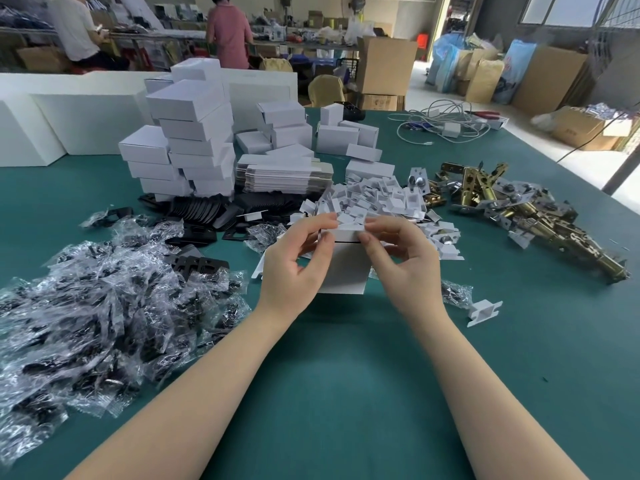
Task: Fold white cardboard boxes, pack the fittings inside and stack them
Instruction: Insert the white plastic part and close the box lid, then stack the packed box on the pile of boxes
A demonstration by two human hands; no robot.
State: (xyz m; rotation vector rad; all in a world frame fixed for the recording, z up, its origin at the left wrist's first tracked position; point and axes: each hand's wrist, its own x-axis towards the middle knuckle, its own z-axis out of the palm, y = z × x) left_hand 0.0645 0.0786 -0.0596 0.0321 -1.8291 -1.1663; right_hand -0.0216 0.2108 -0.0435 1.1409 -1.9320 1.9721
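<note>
Before the stack [194,140] of finished boxes, both hands [298,261] [398,258] pinched another box's [343,268] flap; heaps of fittings [512,206] remained unpacked.

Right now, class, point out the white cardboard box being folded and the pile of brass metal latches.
White cardboard box [346,268], head view: front wall.
Brass metal latches [530,216], head view: pile's middle.
</note>
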